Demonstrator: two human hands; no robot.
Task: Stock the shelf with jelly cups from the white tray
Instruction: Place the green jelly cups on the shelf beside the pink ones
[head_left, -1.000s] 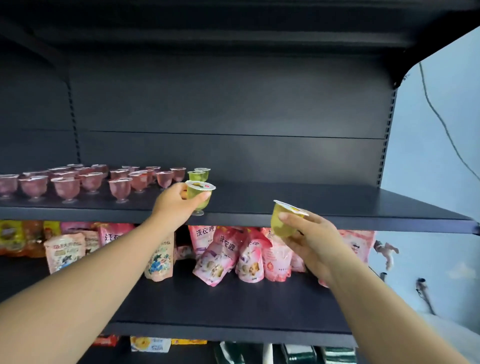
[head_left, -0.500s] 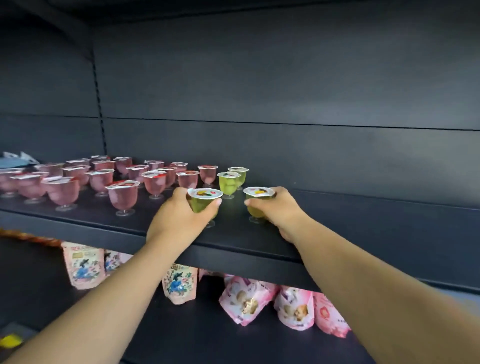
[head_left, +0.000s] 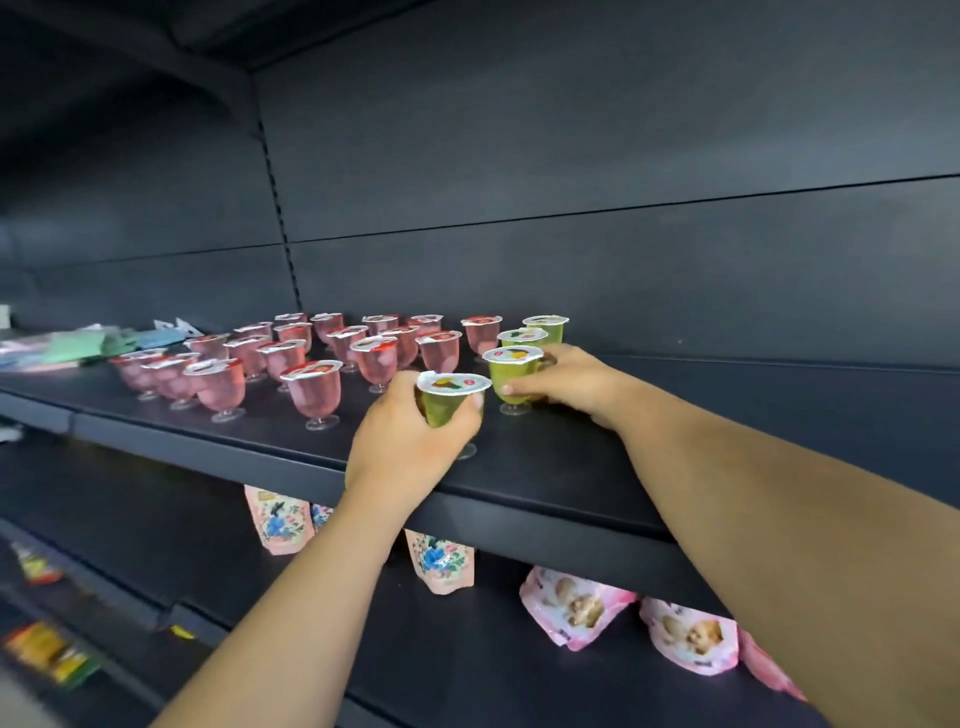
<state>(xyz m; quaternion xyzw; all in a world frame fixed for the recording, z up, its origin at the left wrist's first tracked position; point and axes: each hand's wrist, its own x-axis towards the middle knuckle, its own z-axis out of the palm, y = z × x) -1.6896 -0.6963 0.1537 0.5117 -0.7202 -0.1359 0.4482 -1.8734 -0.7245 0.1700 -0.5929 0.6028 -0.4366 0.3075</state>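
Left hand (head_left: 410, 441) grips a green jelly cup (head_left: 451, 399) on the dark shelf (head_left: 545, 467); right hand (head_left: 571, 382) grips a second green cup (head_left: 514, 375) beside pink cups (head_left: 314, 389).

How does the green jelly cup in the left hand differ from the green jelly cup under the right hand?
The left hand wraps the nearer green jelly cup, hiding most of its stem; the right hand grips the farther green jelly cup from its right side, its clear foot visible on the dark shelf. Both stand upright with sealed printed lids.
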